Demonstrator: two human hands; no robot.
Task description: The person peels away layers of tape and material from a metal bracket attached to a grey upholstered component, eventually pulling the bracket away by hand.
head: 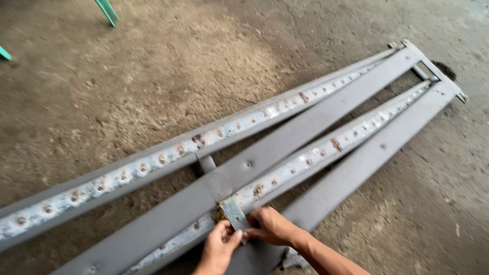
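At the bottom of the view, the left hand (218, 248) and the right hand (272, 226) met on a small grey metal bracket (234, 213) with a rusty upper edge. The fingers of both hands were pinched on the bracket's lower end, the left thumb pressed against its edge and the right fingers curled beside it. The bracket lay tilted on the nearer perforated rail (326, 150), whose pale, worn face was dotted with rusted holes. Just beside it ran two flat grey bars (285, 140), one on either side, slanting toward the upper right. Farther off lay a second perforated rail (153, 165), joined to the others by a cross piece (433, 69) at the far end. All rested on a rough concrete floor (153, 66). Green metal legs (107, 11) stood at the far top edge.
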